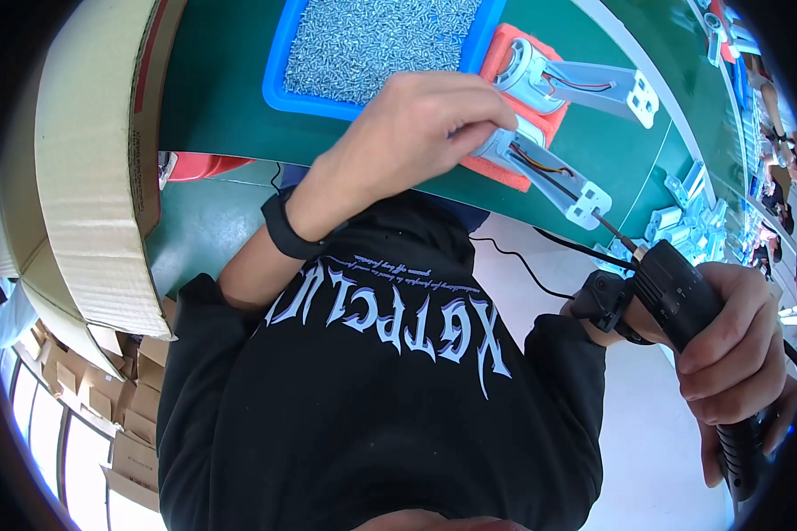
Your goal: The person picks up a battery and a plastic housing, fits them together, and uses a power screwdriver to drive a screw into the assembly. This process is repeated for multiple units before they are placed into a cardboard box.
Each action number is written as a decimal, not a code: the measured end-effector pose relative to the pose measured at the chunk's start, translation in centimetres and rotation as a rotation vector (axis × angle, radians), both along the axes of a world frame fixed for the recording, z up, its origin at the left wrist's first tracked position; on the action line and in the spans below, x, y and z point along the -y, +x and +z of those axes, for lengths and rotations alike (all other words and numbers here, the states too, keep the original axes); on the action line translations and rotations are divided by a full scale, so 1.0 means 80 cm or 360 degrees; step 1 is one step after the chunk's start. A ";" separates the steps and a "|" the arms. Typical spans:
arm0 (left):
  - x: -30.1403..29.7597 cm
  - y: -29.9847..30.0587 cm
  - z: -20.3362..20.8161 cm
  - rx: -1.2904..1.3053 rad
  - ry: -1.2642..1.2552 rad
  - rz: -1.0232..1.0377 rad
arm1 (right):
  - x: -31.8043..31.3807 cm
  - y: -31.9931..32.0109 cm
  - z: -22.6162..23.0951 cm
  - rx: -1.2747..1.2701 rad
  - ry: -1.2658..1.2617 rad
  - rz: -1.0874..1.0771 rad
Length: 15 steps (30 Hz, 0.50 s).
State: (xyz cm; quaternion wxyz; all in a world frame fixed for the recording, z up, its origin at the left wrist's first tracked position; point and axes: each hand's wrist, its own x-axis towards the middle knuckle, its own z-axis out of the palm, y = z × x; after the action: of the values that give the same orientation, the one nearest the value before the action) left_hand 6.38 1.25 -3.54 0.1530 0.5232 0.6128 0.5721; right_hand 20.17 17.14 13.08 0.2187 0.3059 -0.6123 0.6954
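My left hand [421, 124] is closed with thumb and fingers pinched at the round end of a pale plastic housing [549, 174]. Red, yellow and black wires run along the channel of that housing. In my right hand [739, 345] is a black electric screwdriver [677, 288], gripped around its body. Its thin bit reaches the holed end plate of the housing; whether it sits in a screw cannot be made out. A second pale housing [593, 84] with wires lies just beyond. Both rest on a red foam holder [503, 173].
A blue tray [279, 88] full of small screws [372, 44] stands on the green table [212, 97]. More pale plastic parts [677, 230] are heaped at the right. Large cardboard boxes [93, 159] rise on the left. A black cable [527, 270] hangs below the table edge.
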 end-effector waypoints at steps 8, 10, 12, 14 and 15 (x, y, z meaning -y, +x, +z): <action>-0.007 0.020 -0.008 0.0088 0.0132 0.0051 | 0.004 0.003 -0.004 -0.0033 0.0045 0.0030; -0.004 0.029 -0.013 0.0325 0.0061 0.0079 | 0.003 0.003 -0.006 -0.0049 0.0042 0.0040; -0.002 0.033 -0.016 0.0444 0.0019 0.0099 | 0.008 -0.003 -0.011 -0.0088 0.0012 0.0044; 0.000 0.035 -0.018 0.0429 0.0045 0.0110 | 0.008 -0.010 -0.013 -0.0098 -0.0038 0.0054; 0.000 0.035 -0.018 0.0424 0.0060 0.0112 | 0.006 -0.013 -0.014 -0.0078 -0.0107 0.0131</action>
State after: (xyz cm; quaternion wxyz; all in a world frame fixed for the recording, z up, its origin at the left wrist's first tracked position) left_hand 9.22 1.25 -4.99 0.2030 0.4234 0.5941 0.6531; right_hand 19.15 16.67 11.97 0.2152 0.3403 -0.5700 0.7163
